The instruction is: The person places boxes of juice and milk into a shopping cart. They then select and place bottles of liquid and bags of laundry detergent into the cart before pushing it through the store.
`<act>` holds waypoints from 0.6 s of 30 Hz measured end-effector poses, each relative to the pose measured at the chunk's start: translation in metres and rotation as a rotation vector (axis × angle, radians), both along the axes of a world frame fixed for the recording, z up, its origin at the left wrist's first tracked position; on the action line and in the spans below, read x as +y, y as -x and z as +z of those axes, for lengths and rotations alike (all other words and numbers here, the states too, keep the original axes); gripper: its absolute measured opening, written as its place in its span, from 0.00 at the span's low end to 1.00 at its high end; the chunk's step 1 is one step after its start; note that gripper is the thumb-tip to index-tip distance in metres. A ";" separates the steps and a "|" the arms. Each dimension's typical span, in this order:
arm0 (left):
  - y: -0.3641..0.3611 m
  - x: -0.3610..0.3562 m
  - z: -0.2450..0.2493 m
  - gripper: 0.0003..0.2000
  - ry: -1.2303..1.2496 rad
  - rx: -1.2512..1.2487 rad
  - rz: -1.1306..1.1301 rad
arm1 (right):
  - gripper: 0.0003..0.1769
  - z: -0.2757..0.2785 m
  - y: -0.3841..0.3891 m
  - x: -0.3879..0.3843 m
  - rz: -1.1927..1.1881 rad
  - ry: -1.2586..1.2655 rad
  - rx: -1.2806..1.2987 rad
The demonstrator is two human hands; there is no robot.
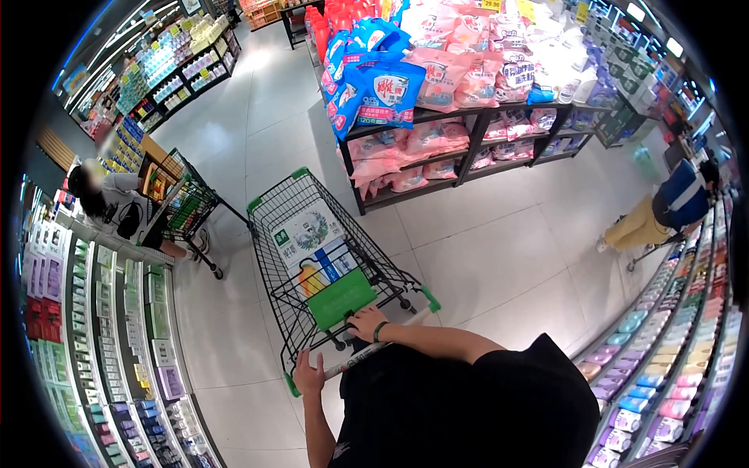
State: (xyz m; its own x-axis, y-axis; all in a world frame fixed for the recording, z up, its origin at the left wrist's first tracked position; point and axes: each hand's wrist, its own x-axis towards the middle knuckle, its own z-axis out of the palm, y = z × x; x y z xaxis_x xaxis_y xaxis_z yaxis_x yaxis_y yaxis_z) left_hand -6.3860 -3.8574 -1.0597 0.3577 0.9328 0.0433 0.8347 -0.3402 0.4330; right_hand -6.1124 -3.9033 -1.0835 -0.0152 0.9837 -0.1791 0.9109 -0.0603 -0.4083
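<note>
A wire shopping cart (pixel 269 269) with green corners stands in front of me. My left hand (pixel 310 374) is at the left end of its handle (pixel 351 360), fingers curled over the bar. My right hand (pixel 365 322), with a dark band on the wrist, reaches over the handle. Its fingers lie spread at the lower edge of the green panel (pixel 343 299). Inside the cart are a white printed box (pixel 307 232), a blue-and-white pack (pixel 337 260) and a yellow-orange item (pixel 312 279), partly hidden by the panel.
Detergent bags (pixel 390 90) fill a dark display rack (pixel 417 204) ahead to the right. At left, a person (pixel 125 203) stands by another loaded cart (pixel 187 203). Another person (pixel 671 203) is at the right shelves (pixel 651 366). Toiletry shelves (pixel 129 312) line the left side.
</note>
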 end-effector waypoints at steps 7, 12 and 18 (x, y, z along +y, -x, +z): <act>0.000 0.024 0.008 0.23 -0.024 -0.024 -0.009 | 0.24 -0.008 0.002 0.024 -0.031 -0.022 0.043; -0.007 0.038 0.010 0.22 0.013 -0.009 -0.017 | 0.20 -0.008 -0.004 0.033 -0.084 -0.090 0.074; -0.022 0.060 0.014 0.21 0.070 -0.025 -0.010 | 0.24 -0.003 -0.036 0.059 -0.106 0.069 0.371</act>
